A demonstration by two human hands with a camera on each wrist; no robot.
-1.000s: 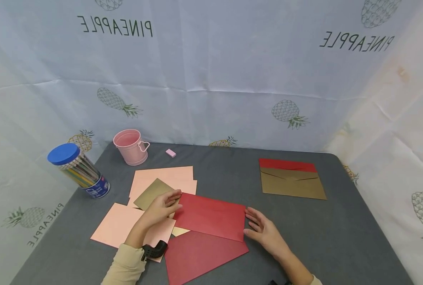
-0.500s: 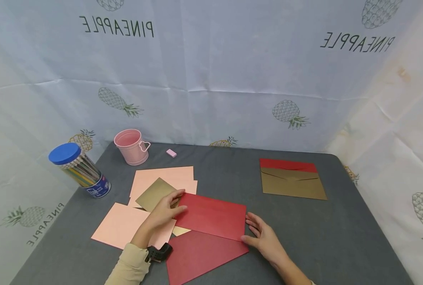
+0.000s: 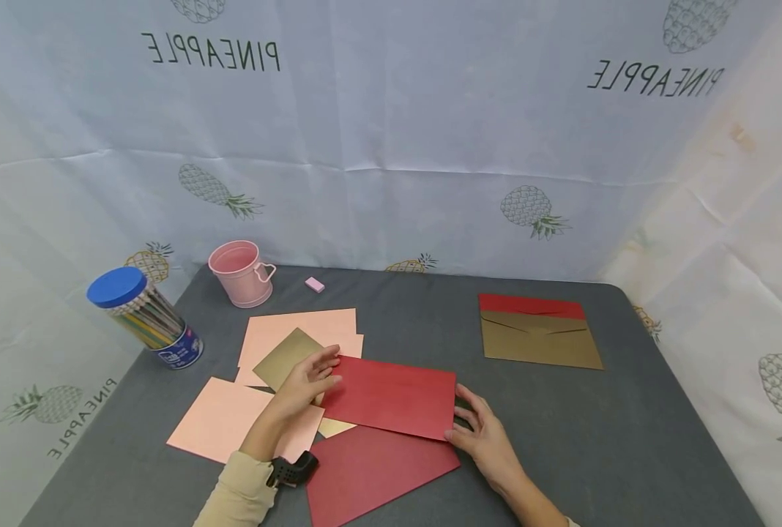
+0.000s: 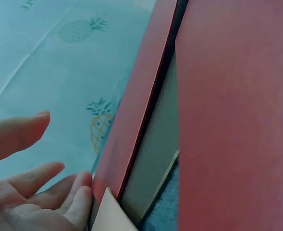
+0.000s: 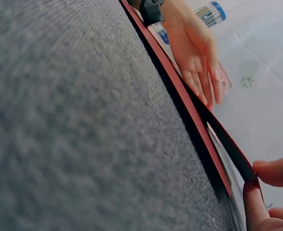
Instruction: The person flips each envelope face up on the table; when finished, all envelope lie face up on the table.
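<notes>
A red envelope [image 3: 394,397] lies in the middle of the head view, its near edge over a second red envelope [image 3: 378,472]. My right hand [image 3: 486,439] pinches its right edge; in the right wrist view the thumb [image 5: 278,172] is on one side and a finger [image 5: 255,204] on the other. That end is raised off the table. At the left end my left hand [image 3: 299,388] stays relaxed, fingertips against or near the edge, thumb apart in the left wrist view. A gold card [image 3: 285,357] and peach sheets [image 3: 216,417] lie partly under the left hand and forearm.
A gold envelope with a red top strip [image 3: 539,337] lies at the back right. Left of centre at the back stand a pink cup [image 3: 242,278] and a pink eraser [image 3: 315,284]. A blue-lidded pencil tub [image 3: 150,318] is at the left edge. A patterned curtain [image 3: 391,132] rises behind.
My right hand's thumb has come onto the red envelope's near right corner, and that end has shifted slightly away from me. My left hand has moved slightly right.
</notes>
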